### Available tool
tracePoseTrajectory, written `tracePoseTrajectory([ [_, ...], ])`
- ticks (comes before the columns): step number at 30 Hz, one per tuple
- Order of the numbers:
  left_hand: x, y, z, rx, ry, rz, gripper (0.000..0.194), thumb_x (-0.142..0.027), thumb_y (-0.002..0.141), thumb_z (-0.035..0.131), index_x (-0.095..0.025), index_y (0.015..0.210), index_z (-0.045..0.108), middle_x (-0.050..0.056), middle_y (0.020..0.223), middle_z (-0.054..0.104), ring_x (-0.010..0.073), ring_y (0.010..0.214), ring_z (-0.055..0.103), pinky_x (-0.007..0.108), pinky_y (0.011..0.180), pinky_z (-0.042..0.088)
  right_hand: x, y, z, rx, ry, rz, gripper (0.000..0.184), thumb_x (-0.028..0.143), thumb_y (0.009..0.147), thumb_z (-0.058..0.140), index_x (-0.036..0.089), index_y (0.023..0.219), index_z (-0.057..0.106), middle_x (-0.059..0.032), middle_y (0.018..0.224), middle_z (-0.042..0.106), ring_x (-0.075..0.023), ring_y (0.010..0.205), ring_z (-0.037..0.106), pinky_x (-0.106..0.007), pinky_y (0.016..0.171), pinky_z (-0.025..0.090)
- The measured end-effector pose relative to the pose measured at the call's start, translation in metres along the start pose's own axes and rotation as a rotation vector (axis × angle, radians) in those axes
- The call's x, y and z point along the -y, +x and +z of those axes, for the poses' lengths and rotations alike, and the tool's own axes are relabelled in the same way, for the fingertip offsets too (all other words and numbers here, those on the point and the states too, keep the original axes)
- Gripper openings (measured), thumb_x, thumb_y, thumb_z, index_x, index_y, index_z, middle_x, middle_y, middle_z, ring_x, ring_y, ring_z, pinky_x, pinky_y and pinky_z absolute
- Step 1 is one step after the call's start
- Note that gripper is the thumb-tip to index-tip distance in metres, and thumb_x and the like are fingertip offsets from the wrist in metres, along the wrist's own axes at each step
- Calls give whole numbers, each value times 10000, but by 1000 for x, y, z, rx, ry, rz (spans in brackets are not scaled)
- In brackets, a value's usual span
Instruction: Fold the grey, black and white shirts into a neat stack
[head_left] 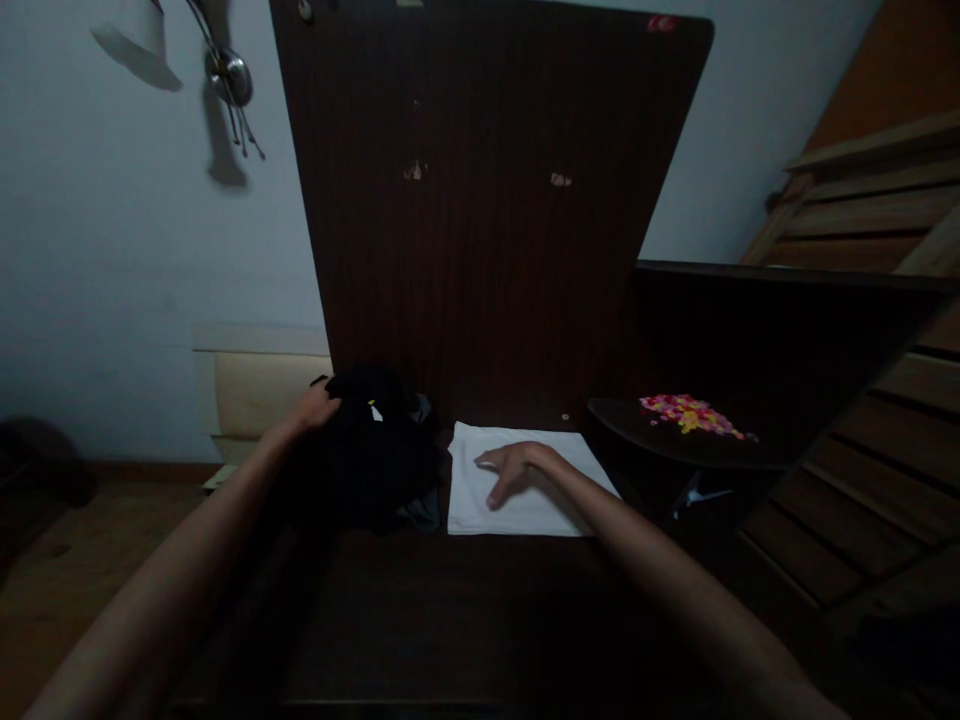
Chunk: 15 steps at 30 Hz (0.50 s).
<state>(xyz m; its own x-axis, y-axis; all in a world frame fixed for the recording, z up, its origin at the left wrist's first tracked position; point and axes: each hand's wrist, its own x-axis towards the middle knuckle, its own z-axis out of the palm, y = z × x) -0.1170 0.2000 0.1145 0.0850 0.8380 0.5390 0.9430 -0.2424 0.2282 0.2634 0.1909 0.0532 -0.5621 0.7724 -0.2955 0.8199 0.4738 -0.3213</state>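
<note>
A dark, rumpled black garment (375, 465) with a small white tag lies in a heap on the left part of the dark tabletop. My left hand (316, 406) grips its upper left edge, with the fingertips partly lost in the dark cloth. To the right of the heap is a folded white cloth (472, 505), flat and roughly rectangular. Over its middle, my right hand (511, 468) is open with thumb and fingers apart. Whether the palm touches the white cloth cannot be made out.
Behind the dark tabletop (450, 610) rises a tall brown wooden panel (480, 250). A rounded shelf (637, 430) at the right bears many small pink and yellow pieces (690, 412). A wall lamp (229, 78) hangs at upper left; wooden slats (870, 210) stand far right.
</note>
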Motion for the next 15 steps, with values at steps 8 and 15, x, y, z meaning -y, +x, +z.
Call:
tracePoseTrajectory([
  [8, -67, 1, 38, 177, 107, 65, 577, -532, 841, 453, -260, 1342, 541, 99, 1425, 521, 417, 1301, 432, 644, 1033, 289, -57, -52, 40, 170, -70, 115, 1185, 513, 500, 859, 274, 1506, 280, -155, 1598, 150, -382, 1434, 230, -466, 1110, 309],
  [15, -84, -16, 97, 188, 342, 300, 533, -483, 758, 570, -238, 1224, 651, 141, 1334, 590, 408, 1324, 393, 635, 1120, 6, -48, -82, 52, -77, -135, -13, 362, 360, 890, 564, 178, 1173, 699, -138, 1419, 512, -291, 1232, 549, -360, 1028, 393],
])
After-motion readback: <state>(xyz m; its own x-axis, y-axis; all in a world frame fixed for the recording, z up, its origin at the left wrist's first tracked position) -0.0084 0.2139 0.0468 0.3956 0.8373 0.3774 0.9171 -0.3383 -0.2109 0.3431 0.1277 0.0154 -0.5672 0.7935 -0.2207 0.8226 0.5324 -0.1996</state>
